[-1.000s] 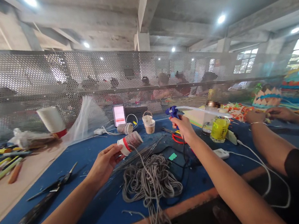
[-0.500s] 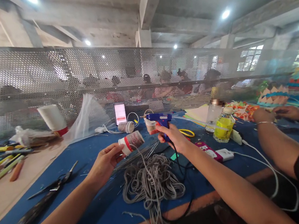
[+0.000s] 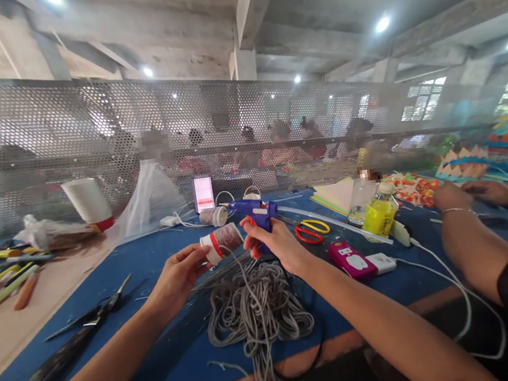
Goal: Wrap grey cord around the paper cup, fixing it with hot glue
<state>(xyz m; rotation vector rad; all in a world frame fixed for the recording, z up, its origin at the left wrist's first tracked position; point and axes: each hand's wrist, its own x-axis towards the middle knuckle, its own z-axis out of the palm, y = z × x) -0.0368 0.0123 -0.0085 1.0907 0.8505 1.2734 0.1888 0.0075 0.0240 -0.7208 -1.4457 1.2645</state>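
My left hand (image 3: pixel 178 277) is closed round a small paper cup (image 3: pixel 220 242) that is partly wrapped in grey cord, held on its side above the blue table (image 3: pixel 151 265). My right hand (image 3: pixel 277 244) grips a blue glue gun (image 3: pixel 251 208) whose nozzle points left, close to the cup's wrapped end. A strand runs from the cup down to a loose heap of grey cord (image 3: pixel 256 307) lying just below both hands.
Black scissors (image 3: pixel 90 317) lie at the left, red and yellow scissors (image 3: pixel 307 231) and a pink device (image 3: pixel 351 260) at the right. A stack of cups (image 3: pixel 88 204) stands by the perforated screen (image 3: pixel 86 138). Another person's arms (image 3: pixel 467 230) work at the right, near a yellow bottle (image 3: pixel 375 216).
My right hand has carried the glue gun from the right side of the table leftward, up to the cup. My left hand and the cup have stayed put.
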